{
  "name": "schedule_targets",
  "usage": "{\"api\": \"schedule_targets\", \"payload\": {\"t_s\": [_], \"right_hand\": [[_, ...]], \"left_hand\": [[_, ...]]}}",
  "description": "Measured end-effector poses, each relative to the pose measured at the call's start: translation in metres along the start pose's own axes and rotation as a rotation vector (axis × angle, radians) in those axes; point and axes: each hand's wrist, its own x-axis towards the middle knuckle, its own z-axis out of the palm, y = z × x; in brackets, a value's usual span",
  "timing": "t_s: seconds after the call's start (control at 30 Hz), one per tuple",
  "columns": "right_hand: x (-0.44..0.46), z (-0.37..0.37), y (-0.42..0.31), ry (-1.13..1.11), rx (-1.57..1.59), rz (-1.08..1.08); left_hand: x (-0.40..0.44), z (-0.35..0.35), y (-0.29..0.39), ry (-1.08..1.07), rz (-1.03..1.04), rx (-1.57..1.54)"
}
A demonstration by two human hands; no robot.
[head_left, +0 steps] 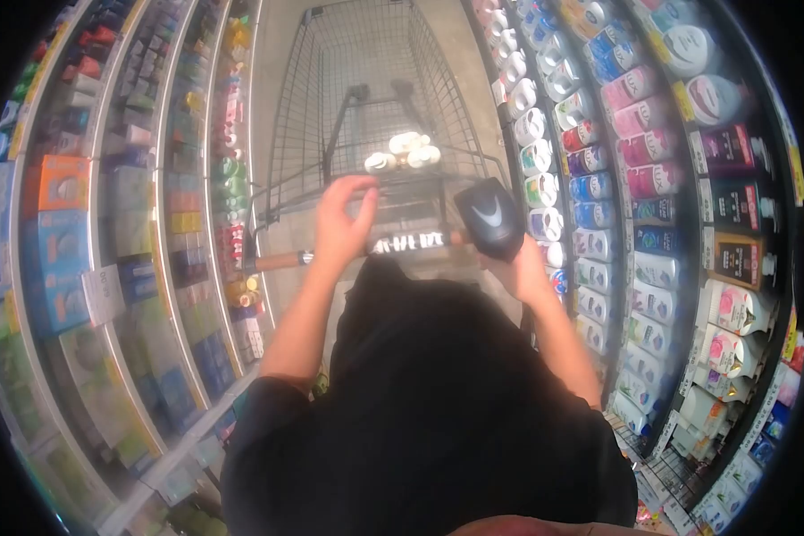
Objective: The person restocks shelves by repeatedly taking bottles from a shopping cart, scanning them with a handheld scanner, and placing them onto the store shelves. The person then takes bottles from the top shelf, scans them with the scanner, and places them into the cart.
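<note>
My right hand is closed around the lower part of a black bottle-like container with a curved silver mark on it. It is held up over the right end of the shopping cart's handle. My left hand is raised just above the handle's left half, fingers bent and thumb apart, with nothing in it. Beyond both hands stretches the wire shopping cart. Several white bottles lie together in its near part.
Shelves of bottles and pump packs rise close on the right. On the left, more shelves carry boxes and small packages, with a price card sticking out. Grey floor shows beside the cart's far end.
</note>
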Motion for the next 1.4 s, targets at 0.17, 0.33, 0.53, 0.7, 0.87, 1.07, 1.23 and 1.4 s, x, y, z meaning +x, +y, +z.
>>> {"api": "schedule_targets", "payload": {"t_s": [0.17,0.33,0.53,0.7,0.87,1.07,1.23,1.4], "right_hand": [[0.044,0.034,0.028,0.241,0.096,0.183],[0.048,0.039,0.018,0.368,0.228,0.365],[0.050,0.040,0.017,0.411,0.234,0.485],[0.057,0.041,0.008,0.449,0.198,0.543],[0.058,0.044,0.008,0.513,0.268,0.543],[0.053,0.043,0.011,0.503,0.293,0.495],[0.050,0.043,0.012,0.503,0.282,0.486],[0.050,0.044,0.016,0.496,0.300,0.491]], "left_hand": [[0.075,-0.012,-0.057,-0.151,-0.208,-0.097],[0.150,0.042,-0.132,-0.582,-0.219,0.203],[0.186,0.141,-0.206,-0.875,-0.234,0.556],[0.203,0.190,-0.246,-0.994,-0.267,0.727],[0.197,0.210,-0.259,-0.963,-0.304,0.656],[0.210,0.191,-0.256,-0.982,-0.310,0.621],[0.205,0.181,-0.298,-0.857,-0.310,0.567],[0.211,0.159,-0.304,-0.689,-0.342,0.598]]}}
